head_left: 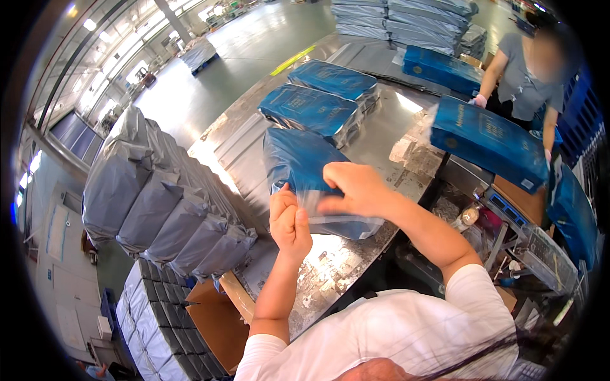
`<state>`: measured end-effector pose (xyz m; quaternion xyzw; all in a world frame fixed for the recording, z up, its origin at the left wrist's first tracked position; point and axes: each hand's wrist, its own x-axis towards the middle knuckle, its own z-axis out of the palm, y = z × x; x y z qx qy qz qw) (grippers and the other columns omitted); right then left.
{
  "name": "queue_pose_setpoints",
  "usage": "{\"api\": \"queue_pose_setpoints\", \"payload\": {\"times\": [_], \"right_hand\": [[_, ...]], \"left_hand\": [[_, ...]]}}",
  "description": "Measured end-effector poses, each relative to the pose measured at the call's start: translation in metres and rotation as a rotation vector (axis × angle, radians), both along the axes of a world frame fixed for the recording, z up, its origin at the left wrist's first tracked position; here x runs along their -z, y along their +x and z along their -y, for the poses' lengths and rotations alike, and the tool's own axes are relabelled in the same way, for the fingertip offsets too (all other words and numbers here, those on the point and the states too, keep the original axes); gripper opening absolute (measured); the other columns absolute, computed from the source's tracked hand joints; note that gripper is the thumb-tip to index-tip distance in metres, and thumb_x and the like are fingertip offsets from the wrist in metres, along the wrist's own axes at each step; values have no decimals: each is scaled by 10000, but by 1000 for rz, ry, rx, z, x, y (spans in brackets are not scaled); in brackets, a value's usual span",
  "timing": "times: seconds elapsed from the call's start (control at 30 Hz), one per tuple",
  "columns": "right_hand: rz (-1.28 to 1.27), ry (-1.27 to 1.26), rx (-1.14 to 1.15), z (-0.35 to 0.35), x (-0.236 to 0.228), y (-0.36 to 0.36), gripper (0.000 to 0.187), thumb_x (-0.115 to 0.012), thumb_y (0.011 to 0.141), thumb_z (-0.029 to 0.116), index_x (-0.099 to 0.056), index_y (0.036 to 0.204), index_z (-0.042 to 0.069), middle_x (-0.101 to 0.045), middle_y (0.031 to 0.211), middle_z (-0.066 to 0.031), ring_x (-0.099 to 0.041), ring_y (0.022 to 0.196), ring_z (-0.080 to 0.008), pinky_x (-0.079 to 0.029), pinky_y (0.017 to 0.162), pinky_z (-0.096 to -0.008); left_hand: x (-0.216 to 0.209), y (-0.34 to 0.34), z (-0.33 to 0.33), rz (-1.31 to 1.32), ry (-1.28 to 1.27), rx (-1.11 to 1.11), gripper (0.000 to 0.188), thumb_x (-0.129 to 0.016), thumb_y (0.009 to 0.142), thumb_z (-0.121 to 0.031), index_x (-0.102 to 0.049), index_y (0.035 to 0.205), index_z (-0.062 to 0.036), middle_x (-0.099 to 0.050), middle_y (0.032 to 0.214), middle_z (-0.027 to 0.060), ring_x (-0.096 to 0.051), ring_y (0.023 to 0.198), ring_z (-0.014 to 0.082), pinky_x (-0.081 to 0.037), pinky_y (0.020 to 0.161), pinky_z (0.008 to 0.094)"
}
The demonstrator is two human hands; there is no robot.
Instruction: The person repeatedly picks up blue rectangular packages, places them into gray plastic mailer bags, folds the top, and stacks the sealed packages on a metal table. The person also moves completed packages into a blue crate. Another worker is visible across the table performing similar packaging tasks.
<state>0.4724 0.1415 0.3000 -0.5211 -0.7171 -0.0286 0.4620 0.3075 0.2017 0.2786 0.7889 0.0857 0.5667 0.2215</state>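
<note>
Right between the two hands, a blue pack (302, 152) lies on the metal table (387, 133), its near end sleeved in loose clear plastic (311, 200). The left hand (289, 222) is closed, fingers curled in, pinching that plastic at the pack's left side. Over the plastic's right side is the right hand (362, 188), fingers bent and thumb blurred, with a gap between them; whether it grips any film I cannot tell.

Just beyond the pack, two more blue packs (308, 111) lie side by side, flat on the table. Left of them stands a row of bulging grey bags (159, 190), and below those are an open cardboard box (216, 320) and a block of dark wrapped bundles (159, 317).

Across to the right, a co-worker (530, 82) in a grey shirt has pink-gloved hands at a long blue pack (489, 140). Another blue pack (443, 68) lies behind it. Farther back, silvery-grey bundles (422, 25) are piled high.
</note>
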Motion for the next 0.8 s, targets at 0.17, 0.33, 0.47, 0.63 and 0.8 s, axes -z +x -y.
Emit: {"api": "queue_pose_setpoints", "payload": {"times": [0.17,0.33,0.47,0.63,0.8], "right_hand": [[-43,-201,-1,6,7,3,473,-682,626,456,-429,701,63,-476,655,-81,-509,614,-272,-397,542,-360],[-361,-180,-155,5,31,19,328,-617,757,338,-450,734,56,-486,671,-51,-504,623,-209,-401,546,-325],[-1166,-448,-184,-18,132,87,349,-479,872,359,-535,947,22,-566,890,-74,-536,858,-149,-458,702,-291],[-2034,-972,-655,27,176,2,443,-565,792,296,-479,1102,-9,-554,964,-127,-543,892,-187,-462,754,-294],[-1733,-1078,-642,55,194,-26,475,-584,751,281,-474,1110,-9,-554,968,-123,-547,880,-193,-463,749,-300]], "left_hand": [[-2,7,17,-78,65,27,221,-458,805,-66,-429,601,11,-420,697,79,-423,699,210,-372,870,435],[4,10,20,-116,50,5,187,-450,787,-37,-419,607,7,-423,693,82,-428,702,213,-384,851,424],[-6,19,24,-138,115,31,168,-507,745,8,-447,589,11,-444,667,98,-448,636,239,-417,799,413],[-2,-16,92,-272,252,205,179,-539,696,8,-430,557,-22,-428,646,117,-456,627,290,-424,738,461],[-24,-57,204,-249,272,245,215,-592,740,7,-463,568,16,-415,660,120,-492,705,320,-430,745,535]]}}
